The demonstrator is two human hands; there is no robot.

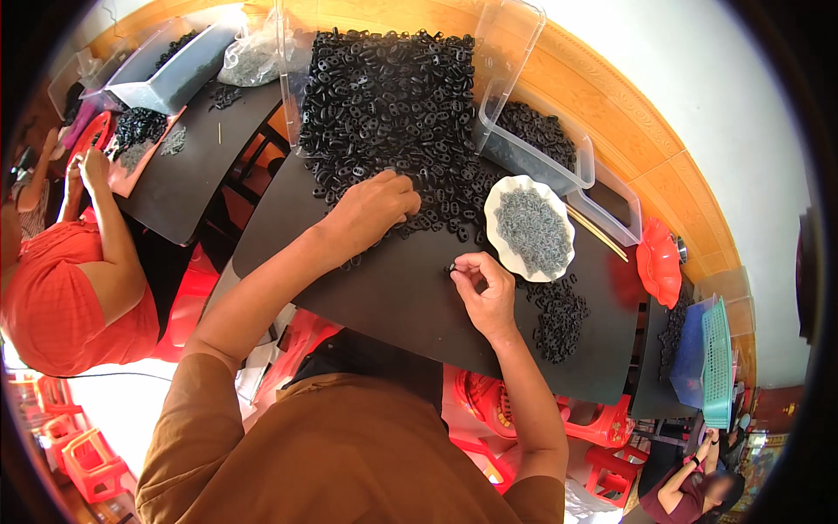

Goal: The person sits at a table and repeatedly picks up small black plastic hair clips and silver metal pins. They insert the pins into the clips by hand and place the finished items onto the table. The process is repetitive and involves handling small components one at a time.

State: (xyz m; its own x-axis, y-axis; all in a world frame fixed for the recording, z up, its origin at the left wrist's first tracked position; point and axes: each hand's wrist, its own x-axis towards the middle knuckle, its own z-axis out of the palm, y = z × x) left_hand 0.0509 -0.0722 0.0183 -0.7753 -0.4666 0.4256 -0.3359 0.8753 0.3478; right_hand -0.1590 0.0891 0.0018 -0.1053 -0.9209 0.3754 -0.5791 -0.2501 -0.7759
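Note:
A large heap of small black plastic pieces (388, 105), many with two holes, spreads over the dark table. At the heap's near edge, my left hand (375, 208) is closed with its fingers curled downward among the pieces; its fingertips are hidden. My right hand (485, 293) pinches a small black piece (453, 268) between thumb and fingertips, just above the table. Beside it on the right, a white scalloped bowl (494, 234) holds many tiny grey translucent parts (534, 229). A smaller pile of black pieces (559, 325) lies right of my right wrist.
Clear plastic bins (559, 176) stand along the wall, near a pair of chopsticks (598, 232) and a red scalloped dish (656, 262). At left, a person in red (78, 297) works at another table (196, 162). A teal basket (717, 362) stands far right.

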